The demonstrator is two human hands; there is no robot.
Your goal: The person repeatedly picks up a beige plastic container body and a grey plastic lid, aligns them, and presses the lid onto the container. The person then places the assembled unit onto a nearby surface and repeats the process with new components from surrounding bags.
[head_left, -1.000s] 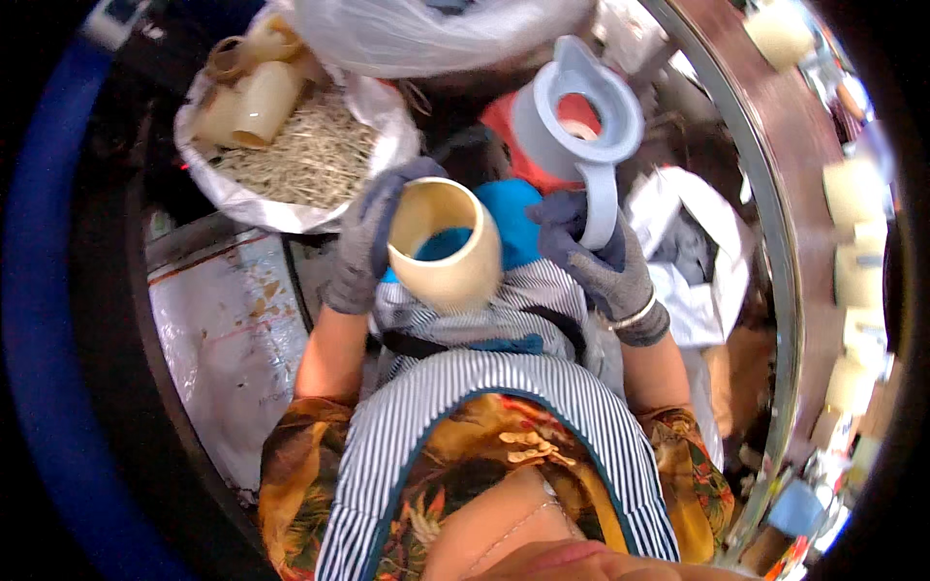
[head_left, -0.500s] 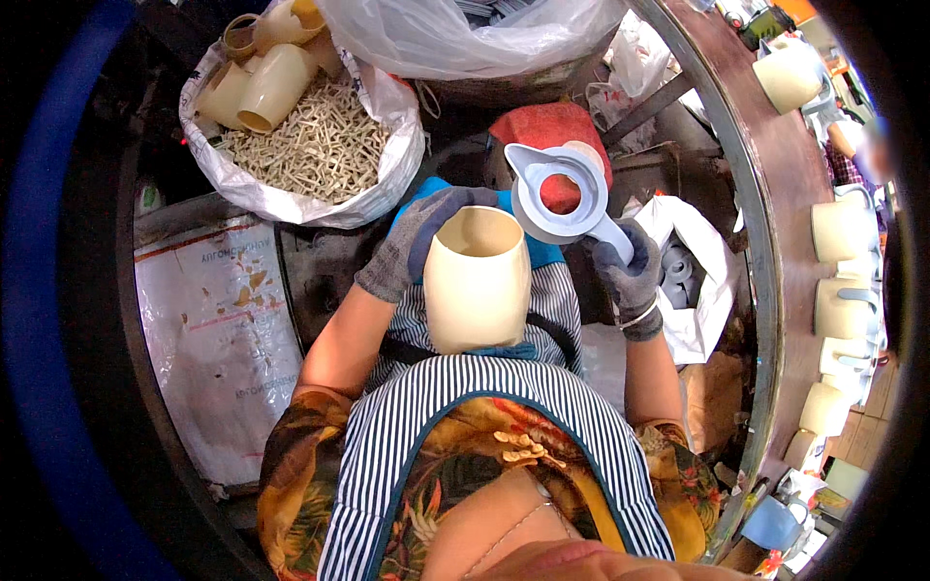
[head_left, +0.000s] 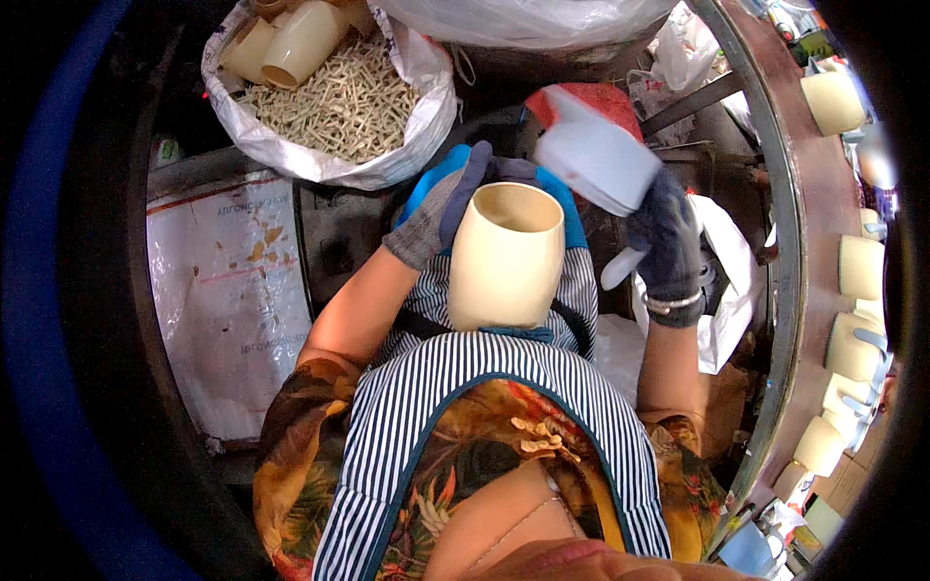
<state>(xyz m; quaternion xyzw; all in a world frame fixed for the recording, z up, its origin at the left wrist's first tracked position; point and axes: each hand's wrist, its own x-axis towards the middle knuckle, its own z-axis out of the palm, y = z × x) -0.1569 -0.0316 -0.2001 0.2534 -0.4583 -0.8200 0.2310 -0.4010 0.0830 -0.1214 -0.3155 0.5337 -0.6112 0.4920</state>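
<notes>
A cream plastic jug body [head_left: 506, 261], open at the top, stands upright on my lap against the striped apron. My left hand [head_left: 448, 205], in a grey and dark blue glove, grips its far left side, with some fingers hidden behind it. To the right, my gloved right hand [head_left: 666, 242] is closed around a pale blue-grey plastic jug top [head_left: 596, 155]. The top is tilted and smeared by motion, so its broad outer side shows. Its handle [head_left: 620, 268] sticks out below the hand. The top and the jug body are apart.
A white sack [head_left: 434, 107] at the far left holds short beige sticks and more cream bodies. Right of my lap sits a white bag [head_left: 741, 261] with grey parts. Several cream jugs [head_left: 854, 346] line the brown bench [head_left: 819, 242] on the right. A wrapped flat package [head_left: 228, 329] lies at left.
My right hand has turned the jug top over, from its ring opening facing me to its outer side. The whole scene has shifted somewhat in view. My left hand stays on the jug body.
</notes>
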